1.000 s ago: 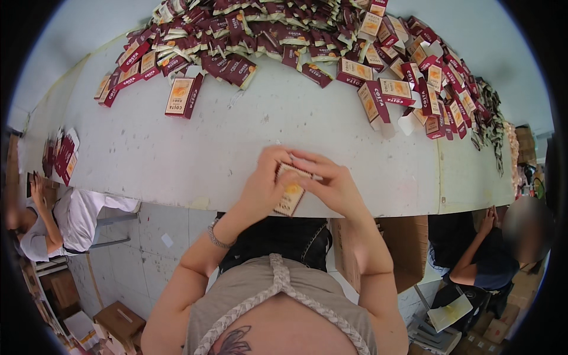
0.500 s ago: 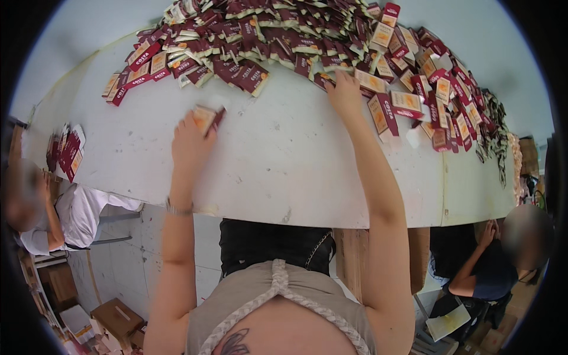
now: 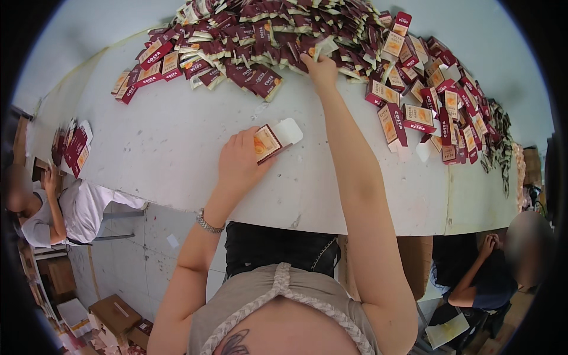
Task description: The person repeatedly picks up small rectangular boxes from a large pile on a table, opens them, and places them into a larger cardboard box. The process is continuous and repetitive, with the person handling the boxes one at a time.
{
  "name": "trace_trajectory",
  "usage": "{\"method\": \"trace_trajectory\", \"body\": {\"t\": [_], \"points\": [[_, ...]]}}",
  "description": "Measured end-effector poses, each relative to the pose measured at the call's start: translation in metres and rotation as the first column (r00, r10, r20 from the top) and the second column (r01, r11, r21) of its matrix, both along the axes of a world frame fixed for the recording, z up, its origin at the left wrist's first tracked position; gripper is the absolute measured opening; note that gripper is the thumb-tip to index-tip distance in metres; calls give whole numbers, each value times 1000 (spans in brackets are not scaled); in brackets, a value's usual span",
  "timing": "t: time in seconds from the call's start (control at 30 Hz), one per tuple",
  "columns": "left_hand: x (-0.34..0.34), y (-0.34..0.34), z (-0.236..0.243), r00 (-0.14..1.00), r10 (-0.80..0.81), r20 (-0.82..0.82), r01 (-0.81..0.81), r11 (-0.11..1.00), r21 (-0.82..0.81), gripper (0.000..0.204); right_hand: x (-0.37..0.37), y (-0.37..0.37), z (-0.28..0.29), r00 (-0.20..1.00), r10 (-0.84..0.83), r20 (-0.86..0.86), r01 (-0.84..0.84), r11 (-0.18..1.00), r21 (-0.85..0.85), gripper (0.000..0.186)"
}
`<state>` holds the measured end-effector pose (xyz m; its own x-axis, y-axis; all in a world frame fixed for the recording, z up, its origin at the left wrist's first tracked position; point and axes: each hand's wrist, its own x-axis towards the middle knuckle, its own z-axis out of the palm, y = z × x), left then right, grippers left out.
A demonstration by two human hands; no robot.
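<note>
My left hand (image 3: 239, 158) is wrapped around a small maroon and cream carton (image 3: 266, 145) above the middle of the table. The carton's end is open, and its white flap sticks out to the right. Farther off, my right hand (image 3: 322, 71) reaches the near edge of a big heap of maroon sachets (image 3: 254, 35). Its fingers pinch a sachet (image 3: 325, 48) whose pale side shows.
Many cartons (image 3: 419, 115) lie piled on the right of the white table (image 3: 296, 195). A few cartons (image 3: 155, 66) lie left of the heap, with flattened ones (image 3: 77, 148) at the far left. One person (image 3: 53, 207) sits at left, another (image 3: 491, 266) at right.
My left hand has moved right with the carton, whose open flap now shows. My right hand has shifted left and farther into the edge of the heap, where it has taken a sachet.
</note>
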<state>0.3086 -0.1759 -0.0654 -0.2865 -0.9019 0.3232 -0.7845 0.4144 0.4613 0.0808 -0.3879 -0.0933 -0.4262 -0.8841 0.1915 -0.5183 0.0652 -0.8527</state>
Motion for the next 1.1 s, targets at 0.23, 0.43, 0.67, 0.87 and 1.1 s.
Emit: {"method": "trace_trajectory", "body": {"t": [0.23, 0.43, 0.67, 0.87, 1.1], "points": [[3, 7, 10, 972, 148, -183, -112, 975, 192, 67, -15, 29, 10, 844, 103, 526, 5, 980, -201, 30], [-28, 4, 15, 968, 71, -239, -36, 988, 147, 69, -25, -41, -12, 974, -163, 159, 180, 979, -94, 27], [-4, 6, 5, 962, 120, -245, -93, 989, 116, 68, 2, 108, 69, 858, 333, 392, -186, 911, -367, 44], [-52, 13, 4, 966, 37, -256, -58, 995, -75, 68, 22, 208, 86, 948, 285, 139, -247, 939, -241, 26], [-66, 22, 6, 928, 62, -368, -174, 945, -279, 72, 30, 225, 55, 963, 133, -234, -230, 858, -458, 17]]}}
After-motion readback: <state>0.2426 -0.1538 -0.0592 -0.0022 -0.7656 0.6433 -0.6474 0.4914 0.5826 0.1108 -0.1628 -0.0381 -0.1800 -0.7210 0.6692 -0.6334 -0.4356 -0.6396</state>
